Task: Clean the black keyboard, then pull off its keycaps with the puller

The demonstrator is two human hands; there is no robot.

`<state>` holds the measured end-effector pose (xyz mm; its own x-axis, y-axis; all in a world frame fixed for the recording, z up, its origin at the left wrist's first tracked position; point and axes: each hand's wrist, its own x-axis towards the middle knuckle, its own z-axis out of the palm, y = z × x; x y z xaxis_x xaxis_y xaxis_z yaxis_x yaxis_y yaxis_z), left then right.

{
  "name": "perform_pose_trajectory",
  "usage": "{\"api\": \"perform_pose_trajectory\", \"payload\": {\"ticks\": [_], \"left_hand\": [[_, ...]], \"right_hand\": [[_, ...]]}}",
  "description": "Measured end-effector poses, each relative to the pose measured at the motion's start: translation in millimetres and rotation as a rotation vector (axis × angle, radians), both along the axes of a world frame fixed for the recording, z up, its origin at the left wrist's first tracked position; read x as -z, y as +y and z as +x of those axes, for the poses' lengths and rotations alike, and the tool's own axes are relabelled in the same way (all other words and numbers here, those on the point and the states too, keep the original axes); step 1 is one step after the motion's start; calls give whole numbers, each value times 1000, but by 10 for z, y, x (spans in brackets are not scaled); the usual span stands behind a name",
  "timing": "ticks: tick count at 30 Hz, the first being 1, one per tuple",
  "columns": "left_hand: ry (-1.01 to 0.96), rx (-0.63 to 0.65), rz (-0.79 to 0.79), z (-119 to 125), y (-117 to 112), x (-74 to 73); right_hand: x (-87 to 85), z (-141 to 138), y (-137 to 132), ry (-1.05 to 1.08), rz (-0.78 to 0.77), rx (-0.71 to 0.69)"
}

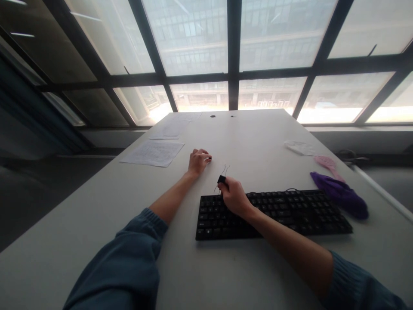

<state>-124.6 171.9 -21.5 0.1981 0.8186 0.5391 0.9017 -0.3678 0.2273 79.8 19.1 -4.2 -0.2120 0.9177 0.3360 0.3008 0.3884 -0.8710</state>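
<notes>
My left hand (pixel 198 162) is out over the white table beyond the keyboard. Its thumb and fingertips pinch a small black keycap (pixel 210 158), mostly covered by the fingers. My right hand (pixel 235 194) is closed on a keycap puller (pixel 221 178), which has a black grip and thin wire legs poking out at both ends. That hand hovers above the left part of a black keyboard (pixel 284 213), which lies flat in front of me. The hand and forearm hide some of its keys.
Written paper sheets (pixel 155 153) lie on the left of the table (pixel 97 224). To the right are a clear plastic bag (pixel 300 148), a pink hairbrush-like thing (pixel 326 162) and a purple cloth pouch (pixel 340 193). Large windows (pixel 193 38) stand behind the far edge.
</notes>
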Motion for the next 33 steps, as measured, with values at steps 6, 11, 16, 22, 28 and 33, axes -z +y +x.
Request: {"api": "perform_pose_trajectory", "payload": {"ticks": [6,11,16,22,28,33], "left_hand": [[-12,-58,-27,-17,150,38],[-22,-68,-53,-3,148,44],[-18,-75,-38,27,127,30],[1,-86,-43,35,120,23],[0,-106,-35,31,103,11],[-29,-111,-5,82,-9,-99]], "right_hand": [[-30,8,-17,-3,-1,-14],[-53,13,-24,12,-3,-22],[-55,10,-25,14,4,-23],[-27,14,-17,15,22,-22],[-9,10,-1,59,-4,-17],[-20,23,15,232,-51,57]]}}
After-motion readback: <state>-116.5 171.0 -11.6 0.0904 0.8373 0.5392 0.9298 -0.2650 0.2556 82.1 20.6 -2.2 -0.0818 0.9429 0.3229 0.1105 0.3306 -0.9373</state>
